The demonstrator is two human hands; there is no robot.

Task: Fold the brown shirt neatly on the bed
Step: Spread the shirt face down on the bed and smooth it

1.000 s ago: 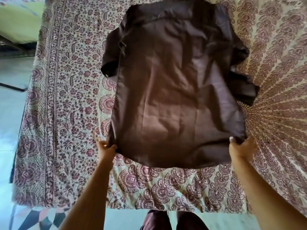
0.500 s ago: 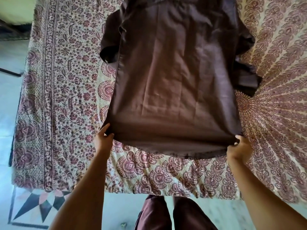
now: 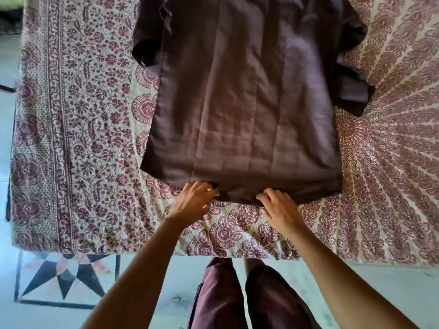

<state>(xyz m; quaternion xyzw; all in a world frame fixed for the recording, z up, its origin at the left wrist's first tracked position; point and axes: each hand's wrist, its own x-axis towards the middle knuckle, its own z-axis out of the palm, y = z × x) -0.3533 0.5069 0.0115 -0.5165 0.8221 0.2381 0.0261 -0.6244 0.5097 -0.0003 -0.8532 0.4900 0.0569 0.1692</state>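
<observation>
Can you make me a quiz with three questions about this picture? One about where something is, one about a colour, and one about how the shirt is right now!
1. Where on the shirt are the left hand and right hand?
A. up at the top end
B. at the bottom hem, near its middle
C. one on each sleeve

2. What colour is the shirt?
A. yellow
B. brown
C. bright green

3. How is the shirt right now?
A. rolled into a ball
B. hanging in the air
C. spread out on the bed cover

Answers:
1 B: both hands meet the shirt's near edge, close together.
2 B: it looks dark brown against the patterned cover.
3 C: its body lies open and mostly flat, with the sleeves bunched at the sides.
</observation>
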